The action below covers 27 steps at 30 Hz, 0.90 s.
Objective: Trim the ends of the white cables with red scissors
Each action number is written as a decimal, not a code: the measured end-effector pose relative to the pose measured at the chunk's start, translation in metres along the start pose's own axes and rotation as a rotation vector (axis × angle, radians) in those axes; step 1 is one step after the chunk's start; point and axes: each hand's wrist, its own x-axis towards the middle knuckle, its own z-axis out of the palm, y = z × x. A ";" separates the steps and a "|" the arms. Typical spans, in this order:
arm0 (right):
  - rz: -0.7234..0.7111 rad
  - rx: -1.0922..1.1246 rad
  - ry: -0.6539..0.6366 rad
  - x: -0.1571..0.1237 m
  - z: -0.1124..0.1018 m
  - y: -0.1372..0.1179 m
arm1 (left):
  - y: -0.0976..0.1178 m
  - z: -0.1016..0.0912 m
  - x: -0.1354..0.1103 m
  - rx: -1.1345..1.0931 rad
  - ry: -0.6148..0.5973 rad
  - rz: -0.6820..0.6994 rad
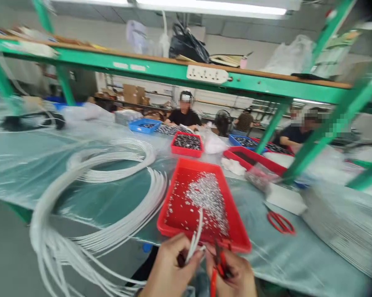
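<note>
My left hand (173,264) is closed around the ends of a few white cables (196,237), which stick up over the near rim of a red tray (167,229). Close beside it, my right hand (235,272) grips a pair of pliers (222,264) with orange-red handles and dark jaws. The fingertips of both hands nearly meet at a cable end; the exact contact is blurred. Inside the tray lies a heap of small shiny metal pieces (206,192). Large coils of white cable (93,231) spread over the table to the left of my hands.
Red-handled scissors (281,222) lie right of the tray, near a white box (285,198). Behind stands a smaller red tray (187,144) of dark parts. A green shelf frame (136,68) crosses above the table (257,222). Several people sit or stand beyond.
</note>
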 end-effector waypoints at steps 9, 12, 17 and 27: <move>-0.058 -0.048 -0.025 0.008 0.000 -0.018 | 0.005 -0.006 -0.004 -0.115 -0.043 -0.155; -0.075 -0.082 -0.018 0.008 -0.002 -0.018 | 0.011 -0.007 -0.001 0.099 -0.021 0.018; -0.051 -0.096 -0.031 0.008 -0.003 -0.015 | 0.016 -0.007 -0.002 0.258 -0.056 0.175; 0.192 0.172 -0.188 0.010 -0.013 -0.016 | 0.019 -0.006 -0.008 0.432 -0.077 0.370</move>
